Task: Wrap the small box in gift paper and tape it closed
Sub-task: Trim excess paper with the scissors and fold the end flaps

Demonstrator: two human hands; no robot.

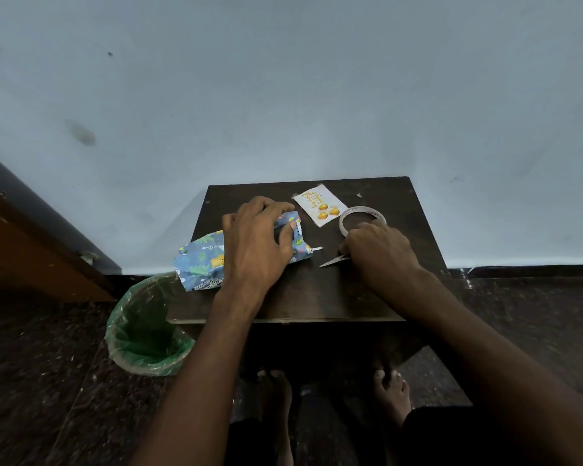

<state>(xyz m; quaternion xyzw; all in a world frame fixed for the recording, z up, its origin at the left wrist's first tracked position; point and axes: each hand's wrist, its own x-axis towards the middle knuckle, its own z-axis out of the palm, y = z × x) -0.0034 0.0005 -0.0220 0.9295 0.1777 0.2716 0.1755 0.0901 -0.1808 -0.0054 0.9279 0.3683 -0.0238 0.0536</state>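
The small box, covered in blue patterned gift paper (201, 260), lies on the left half of the dark table (320, 297). My left hand (256, 243) lies over it, fingers curled round the far side and thumb pressing the paper's right end. A loose flap of paper sticks out to the left past the table edge. A short strip of tape (316, 249) juts from the parcel's right end. My right hand (377, 253) curls over a pair of scissors (332, 261) whose blades point left. A clear tape roll (362, 215) lies just beyond that hand.
A white "Happy Birthday" card (319, 205) lies near the table's far edge. A bin with a green liner (145, 327) stands on the floor at the table's left front corner. A pale wall rises directly behind. My bare feet show below the table.
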